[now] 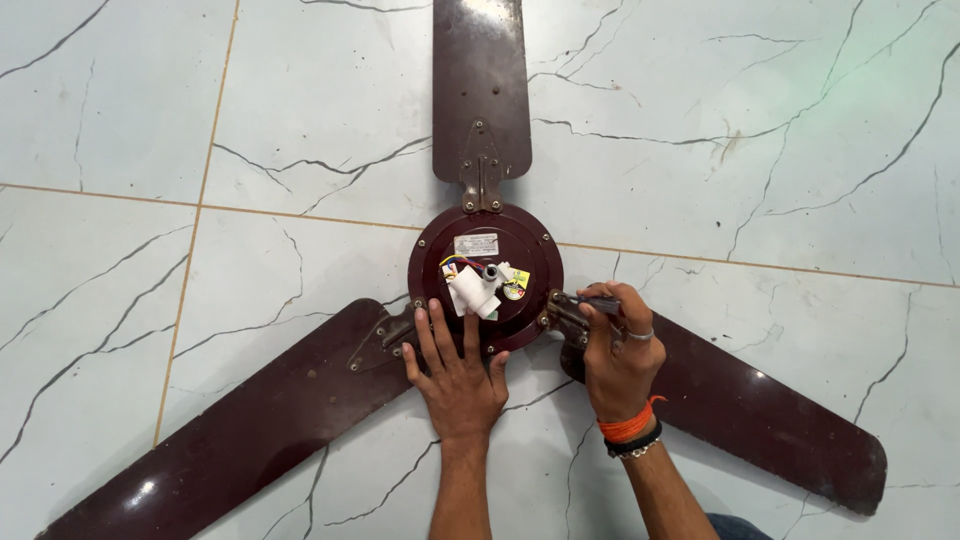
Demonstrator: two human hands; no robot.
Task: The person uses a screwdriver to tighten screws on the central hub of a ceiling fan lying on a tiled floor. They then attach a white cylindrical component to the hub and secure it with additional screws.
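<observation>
A dark maroon ceiling fan lies on the tiled floor, its round motor housing (530,245) in the middle with a white capacitor block (472,291) and coloured wires on top. Three blades spread out: one up (480,80), one lower left (250,420), one lower right (760,410). My left hand (455,370) lies flat with fingers spread on the housing's lower edge, beside the left blade bracket (385,340). My right hand (615,355) is closed around a dark-handled tool (590,300) whose tip meets the right blade bracket.
The floor is pale marble-look tile (800,150) with dark veins and tan grout lines. A bit of blue cloth (740,527) shows at the bottom edge by my right forearm.
</observation>
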